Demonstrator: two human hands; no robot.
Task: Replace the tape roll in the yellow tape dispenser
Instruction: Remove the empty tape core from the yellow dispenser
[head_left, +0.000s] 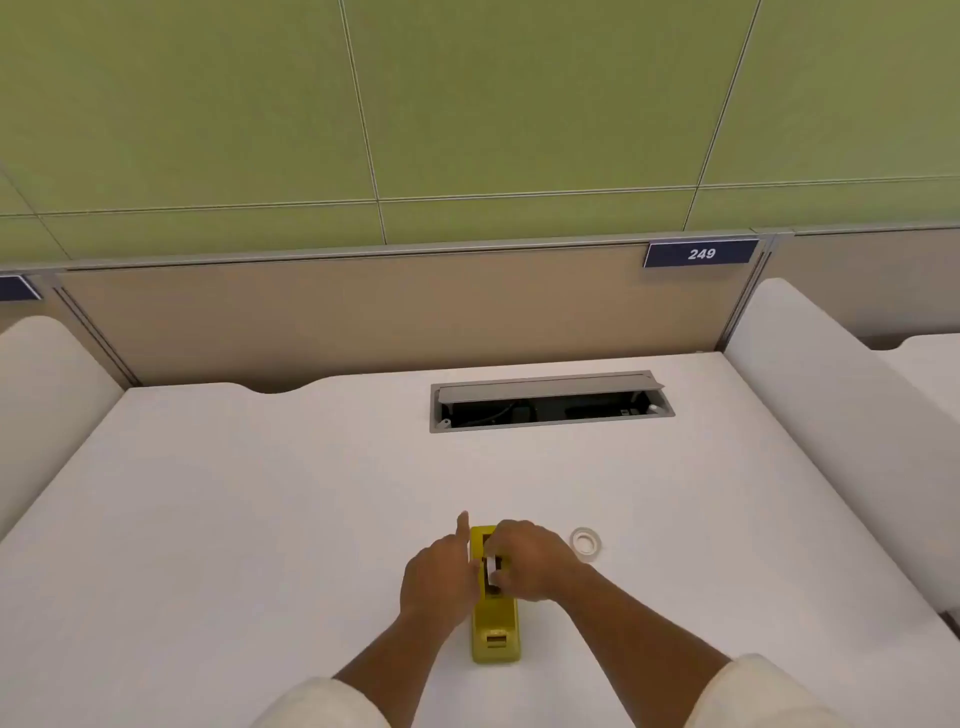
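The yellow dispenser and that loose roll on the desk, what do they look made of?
Dispenser: probably moulded plastic, judging by its even yellow colour, rounded edges and dull sheen. Roll: likely clear or whitish plastic tape, a pale, slightly glossy ring lying flat; its core material is too small to tell.

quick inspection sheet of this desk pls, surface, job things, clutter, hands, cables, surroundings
surface: white desk top, bare apart from the job's things
job's things: yellow plastic tape dispenser lies lengthwise in front of the person; small white tape roll lies flat to its right, apart from it
clutter: nothing seen
hands: left hand rests against the dispenser's left side, index finger pointing away; right hand has its fingers at a small white part in the dispenser's well, which cannot be identified
cables: dark cable inside the open grey cable tray set into the desk
surroundings: beige partition, blue sign reading 249, green panelled wall
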